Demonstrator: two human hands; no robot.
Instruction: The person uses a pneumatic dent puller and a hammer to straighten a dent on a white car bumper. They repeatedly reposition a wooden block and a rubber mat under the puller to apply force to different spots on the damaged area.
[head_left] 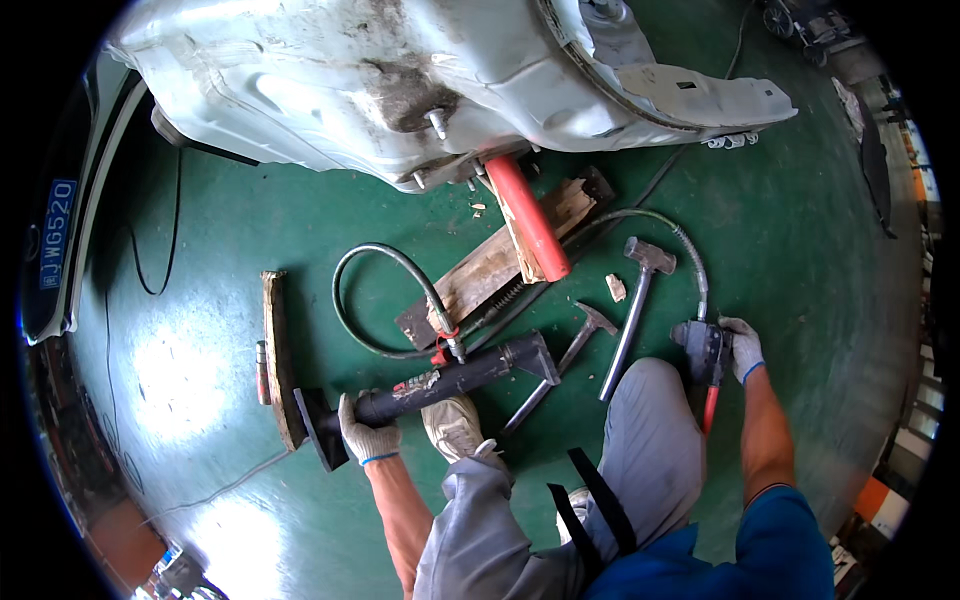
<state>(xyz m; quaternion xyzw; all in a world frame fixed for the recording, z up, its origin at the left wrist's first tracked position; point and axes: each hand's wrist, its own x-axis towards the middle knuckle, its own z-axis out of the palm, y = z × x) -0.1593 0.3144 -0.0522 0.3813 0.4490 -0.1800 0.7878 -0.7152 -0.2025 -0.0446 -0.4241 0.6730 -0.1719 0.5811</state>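
My left hand (372,434), in a pale work glove, grips a black hydraulic ram (450,378) near its flat end plate. The ram lies aslant in front of me, above my shoe. A hydraulic hose (345,290) joins it at a fitting by a red piece. On the right, my gloved right hand (742,348) is closed round the side of a black hydraulic unit (697,343) with a red handle (711,408); its fingers are partly hidden. The hose runs into the top of this unit.
A dented white car body panel (300,80) hangs over the far side. A red tube (528,220) leans beneath it on a wooden plank (490,262). A sledgehammer (632,310) and a pointed hammer (565,365) lie between my hands. Another timber (277,350) is at left.
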